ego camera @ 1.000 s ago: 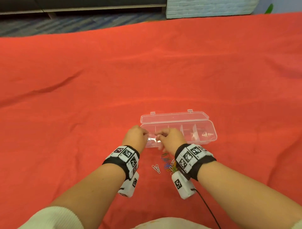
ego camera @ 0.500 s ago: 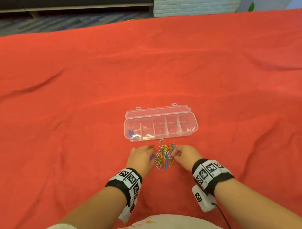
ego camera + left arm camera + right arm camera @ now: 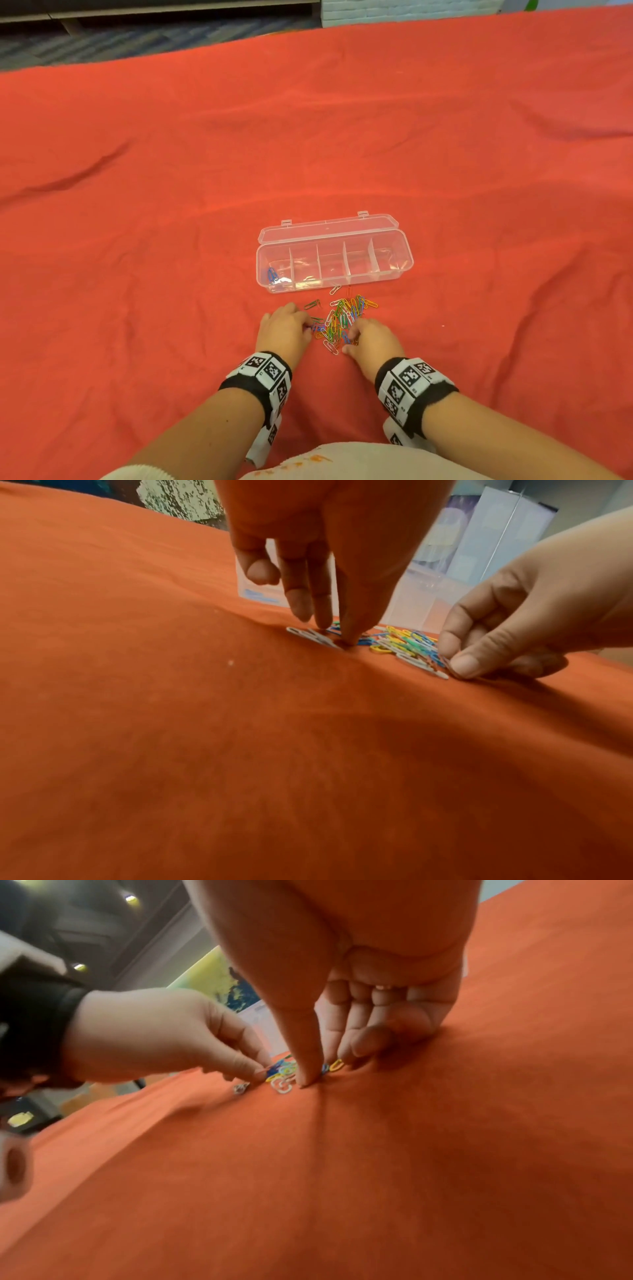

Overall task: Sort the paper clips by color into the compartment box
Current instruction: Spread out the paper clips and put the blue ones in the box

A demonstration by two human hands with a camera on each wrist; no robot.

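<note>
Red cloth (image 3: 171, 240) covers the whole work surface; soft, so clips sink in a bit & need fingertip work. Clear plastic compartment box (image 3: 404, 245), lid swung open toward the back, sits just beyond the heap of mixed-colour paper clips (image 3: 342, 318) so each drop is a short reach. Blue clips (image 3: 272, 274) lie in the leftmost compartment; a pale clip or two seem to lie beside them, others look empty, so sorting is barely begun, I'd judge. My left hand (image 3: 286, 329) is at the heap's left edge, fingers pointing down, tips pinching at a blue clip per the right wrist view. My right hand (image 3: 371, 339) is at the heap's near-right edge, thumb & forefinger closed on a clip, colour uncertain. Heap lies between both hands, touching the fingertips; box just past it, not touching either hand.
</note>
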